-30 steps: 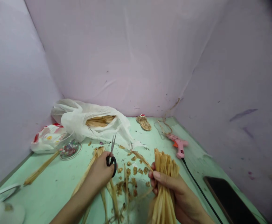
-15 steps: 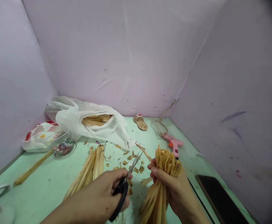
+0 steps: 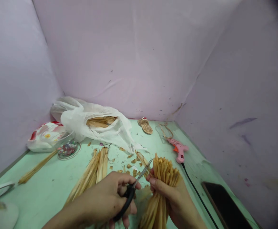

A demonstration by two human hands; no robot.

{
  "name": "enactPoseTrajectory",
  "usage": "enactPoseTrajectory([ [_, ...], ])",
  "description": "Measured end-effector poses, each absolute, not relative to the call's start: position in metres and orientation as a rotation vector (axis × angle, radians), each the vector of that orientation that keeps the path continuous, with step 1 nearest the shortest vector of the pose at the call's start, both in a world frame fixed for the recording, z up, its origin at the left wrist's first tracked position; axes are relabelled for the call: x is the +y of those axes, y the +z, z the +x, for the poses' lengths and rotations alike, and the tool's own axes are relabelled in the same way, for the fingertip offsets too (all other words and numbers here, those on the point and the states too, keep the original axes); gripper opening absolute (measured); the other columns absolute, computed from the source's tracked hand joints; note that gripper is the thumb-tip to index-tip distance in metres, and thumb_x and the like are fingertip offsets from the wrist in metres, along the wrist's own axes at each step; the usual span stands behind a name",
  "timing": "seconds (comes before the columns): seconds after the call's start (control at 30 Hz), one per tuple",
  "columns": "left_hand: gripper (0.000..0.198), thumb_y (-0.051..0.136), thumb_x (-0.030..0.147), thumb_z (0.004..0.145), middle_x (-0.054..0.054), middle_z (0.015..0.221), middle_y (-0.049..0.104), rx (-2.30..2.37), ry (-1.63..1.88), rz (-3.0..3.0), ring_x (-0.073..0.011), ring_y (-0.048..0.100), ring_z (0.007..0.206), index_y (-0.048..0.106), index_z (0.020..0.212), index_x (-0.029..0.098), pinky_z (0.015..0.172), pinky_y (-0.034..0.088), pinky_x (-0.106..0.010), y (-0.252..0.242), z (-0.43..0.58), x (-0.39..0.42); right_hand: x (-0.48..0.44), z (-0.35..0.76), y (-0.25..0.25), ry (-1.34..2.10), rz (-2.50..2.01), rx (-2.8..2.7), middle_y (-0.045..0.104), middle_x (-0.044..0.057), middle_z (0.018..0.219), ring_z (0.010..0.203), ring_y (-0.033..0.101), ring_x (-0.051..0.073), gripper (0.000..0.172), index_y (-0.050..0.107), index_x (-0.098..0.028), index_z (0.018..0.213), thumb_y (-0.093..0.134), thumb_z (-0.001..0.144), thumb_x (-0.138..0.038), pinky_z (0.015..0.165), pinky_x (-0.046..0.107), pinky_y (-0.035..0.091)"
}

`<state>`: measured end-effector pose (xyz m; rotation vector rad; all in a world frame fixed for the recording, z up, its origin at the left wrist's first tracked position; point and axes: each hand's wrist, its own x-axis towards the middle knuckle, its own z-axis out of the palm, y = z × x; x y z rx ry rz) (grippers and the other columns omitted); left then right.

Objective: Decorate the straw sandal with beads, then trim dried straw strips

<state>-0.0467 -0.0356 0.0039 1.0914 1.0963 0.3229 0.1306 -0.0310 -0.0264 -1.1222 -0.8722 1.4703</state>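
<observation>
My left hand (image 3: 105, 195) is closed on the handles of black-handled scissors (image 3: 128, 195), whose blades point up and to the right. In my right hand (image 3: 171, 195) a thick bundle of dried, straw-coloured leaf strips (image 3: 165, 168) is gripped, with folded, ruffled tops above the fingers and long ends hanging below. A narrow strip (image 3: 142, 159) sticks out to the upper left from my right fingertips, and the blades lie close to it. Whether they touch it I cannot tell. Left of the scissors, more long dried strips (image 3: 91, 171) lie flat on the table, partly behind my left forearm.
Small cut scraps (image 3: 129, 166) litter the green table (image 3: 50, 187). Behind lies a white plastic bag (image 3: 74, 119) of strips, beside a dish of beads (image 3: 68, 149). A woven sandal-shaped piece (image 3: 145, 126), a pink glue gun (image 3: 179, 151) with its cord and a phone (image 3: 224, 203) are on the right.
The scissors have moved to the right and their tips now sit close beside the bundle. My right hand and the bundle have shifted slightly left and down. The whole view has swung a little.
</observation>
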Motion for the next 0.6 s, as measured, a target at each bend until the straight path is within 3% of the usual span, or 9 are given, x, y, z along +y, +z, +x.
enactPoseTrajectory([
  [0.33,0.041,0.066,0.024,0.065,-0.004,0.072,0.069,1.025,0.495,0.998,-0.0114,0.061,0.048,0.05,0.102,0.016,0.029,0.029,-0.011,0.002,-0.078,-0.02,-0.031,0.134,-0.026,1.533,-1.122,-0.724,0.055,-0.002,0.053,0.051,0.049,0.011,0.029,0.067,-0.015,0.067,0.082,0.045,-0.026,0.049,0.022,0.041],
  [0.5,0.035,0.057,0.044,0.075,-0.006,0.068,0.068,0.765,0.383,1.063,-0.0113,0.06,0.044,0.051,0.096,0.017,0.031,0.029,-0.012,0.005,-0.085,-0.021,-0.026,0.137,-0.024,1.515,-1.069,-0.567,0.055,-0.003,0.054,0.047,0.048,0.008,0.03,0.066,-0.015,0.07,0.082,0.047,-0.022,0.044,0.018,0.04],
  [0.6,0.032,0.053,0.044,0.077,-0.004,0.069,0.066,0.863,0.377,1.192,-0.0113,0.061,0.051,0.052,0.093,0.017,0.036,0.032,-0.013,0.008,-0.081,-0.023,-0.021,0.142,-0.023,1.515,-1.035,-0.469,0.053,-0.005,0.05,0.043,0.045,0.006,0.032,0.065,-0.015,0.072,0.082,0.045,-0.019,0.042,0.016,0.04],
])
